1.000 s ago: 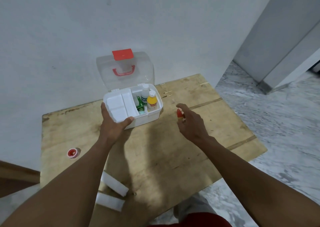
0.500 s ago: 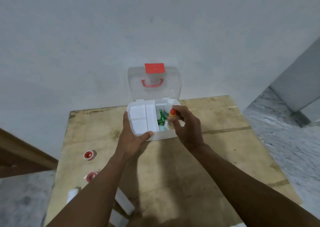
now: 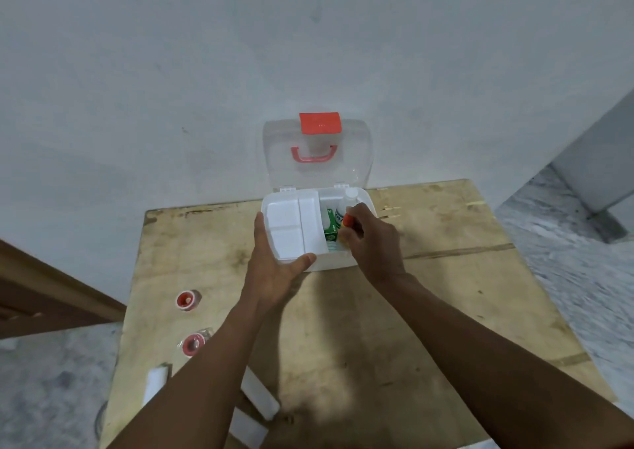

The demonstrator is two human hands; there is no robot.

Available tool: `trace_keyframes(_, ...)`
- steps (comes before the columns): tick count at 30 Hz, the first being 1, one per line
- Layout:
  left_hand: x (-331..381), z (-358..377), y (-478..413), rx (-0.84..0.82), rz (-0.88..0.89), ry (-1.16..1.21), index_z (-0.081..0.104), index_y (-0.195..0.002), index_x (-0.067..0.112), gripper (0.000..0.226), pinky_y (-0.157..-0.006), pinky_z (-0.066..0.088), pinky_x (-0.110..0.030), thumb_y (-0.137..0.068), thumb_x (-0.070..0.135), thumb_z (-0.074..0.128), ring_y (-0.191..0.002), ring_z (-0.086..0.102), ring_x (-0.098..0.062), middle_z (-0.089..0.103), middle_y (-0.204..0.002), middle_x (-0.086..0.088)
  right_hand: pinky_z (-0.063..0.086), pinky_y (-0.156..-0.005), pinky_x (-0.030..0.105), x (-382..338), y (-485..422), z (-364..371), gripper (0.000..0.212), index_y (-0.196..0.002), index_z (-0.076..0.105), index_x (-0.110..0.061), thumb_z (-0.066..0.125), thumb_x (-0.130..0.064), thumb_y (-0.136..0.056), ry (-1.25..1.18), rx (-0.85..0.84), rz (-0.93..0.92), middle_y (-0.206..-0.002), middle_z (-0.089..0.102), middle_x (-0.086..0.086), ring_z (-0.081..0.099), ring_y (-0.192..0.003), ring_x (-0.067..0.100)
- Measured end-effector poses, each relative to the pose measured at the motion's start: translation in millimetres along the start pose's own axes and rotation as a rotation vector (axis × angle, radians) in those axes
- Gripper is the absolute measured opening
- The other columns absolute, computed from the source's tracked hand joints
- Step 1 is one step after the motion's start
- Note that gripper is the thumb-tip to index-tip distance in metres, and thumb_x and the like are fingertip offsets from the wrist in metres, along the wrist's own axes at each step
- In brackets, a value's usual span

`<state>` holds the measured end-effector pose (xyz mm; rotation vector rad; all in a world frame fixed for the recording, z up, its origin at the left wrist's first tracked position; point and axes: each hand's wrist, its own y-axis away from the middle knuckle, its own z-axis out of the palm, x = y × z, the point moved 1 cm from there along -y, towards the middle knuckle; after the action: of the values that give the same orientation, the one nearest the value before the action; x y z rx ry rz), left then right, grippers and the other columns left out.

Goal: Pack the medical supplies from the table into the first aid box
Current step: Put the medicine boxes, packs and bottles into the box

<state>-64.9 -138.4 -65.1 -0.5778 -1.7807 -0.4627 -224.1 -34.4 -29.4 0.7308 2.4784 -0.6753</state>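
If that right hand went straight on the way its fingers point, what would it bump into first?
Probably the white bottle standing in the first aid box, just beyond the right hand and the red-capped item it pinches; depth is unclear.

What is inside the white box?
In the box: white tray, green packet, white bottle, and a red-capped item the right hand pinches. The hand hides whatever lies beneath.

Left hand (image 3: 274, 272) round the box (image 3: 331, 262) corner, right hand (image 3: 373, 242) pinching a red-capped item (image 3: 347, 220).
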Motion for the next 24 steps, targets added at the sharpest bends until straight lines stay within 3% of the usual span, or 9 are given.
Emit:
trace_keyframes(8, -6, 0, -4, -0.003, 0.034, 0.019, 0.025, -0.142, 0.034, 0.095, -0.081, 0.057, -0.028, -0.071, 0.033, 0.087, -0.112, 0.052, 0.009, 0.049, -0.12, 0.032, 0.055, -0.066, 0.039, -9, -8, 4, 0.016, -0.096, 0.053, -0.01, 0.067, -0.015, -0.088, 0.171, -0.112, 0.021, -0.083, 0.07, 0.007, 0.064, -0.07, 0.029)
trace_keyframes(12, -5, 0, -3, -0.002, 0.035, 0.032, 0.025, -0.143, 0.035, 0.096, -0.079, 0.056, -0.022, -0.068, 0.036, 0.085, -0.111, 0.052, 0.012, 0.049, -0.12, 0.034, 0.055, -0.067, 0.04, -11, -9, 4, 0.014, -0.095, 0.055, -0.009, 0.066, -0.013, -0.088, 0.185, -0.12, 0.025, -0.084, 0.071, 0.009, 0.065, -0.07, 0.03)
trace_keyframes(16, -7, 0, -4, 0.001, 0.022, 0.022, 0.023, -0.145, 0.035, 0.098, -0.08, 0.054, -0.026, -0.07, 0.032, 0.087, -0.108, 0.051, 0.016, 0.049, -0.116, 0.041, 0.053, -0.068, 0.039, -9, -9, 4, 0.006, -0.092, 0.062, -0.005, 0.062, -0.011, -0.091, 0.194, -0.129, 0.048, -0.086, 0.073, 0.012, 0.066, -0.074, 0.034)
trace_keyframes(19, -8, 1, -5, -0.001, 0.028, 0.011, 0.025, -0.142, 0.036, 0.095, -0.076, 0.051, -0.019, -0.072, 0.026, 0.087, -0.106, 0.049, 0.019, 0.047, -0.113, 0.044, 0.05, -0.07, 0.038, -8, -9, 5, 0.008, -0.093, 0.064, -0.005, 0.06, -0.011, -0.091, 0.207, -0.155, 0.069, -0.088, 0.073, 0.011, 0.066, -0.076, 0.033)
trace_keyframes(24, -8, 1, -4, 0.006, 0.021, 0.022, 0.024, -0.143, 0.036, 0.097, -0.077, 0.051, -0.017, -0.072, 0.025, 0.088, -0.109, 0.049, 0.016, 0.047, -0.118, 0.036, 0.042, -0.063, 0.034, -6, -11, 10, 0.009, -0.089, 0.064, -0.006, 0.059, -0.013, -0.09, 0.254, -0.164, 0.073, -0.086, 0.069, 0.011, 0.063, -0.074, 0.033)
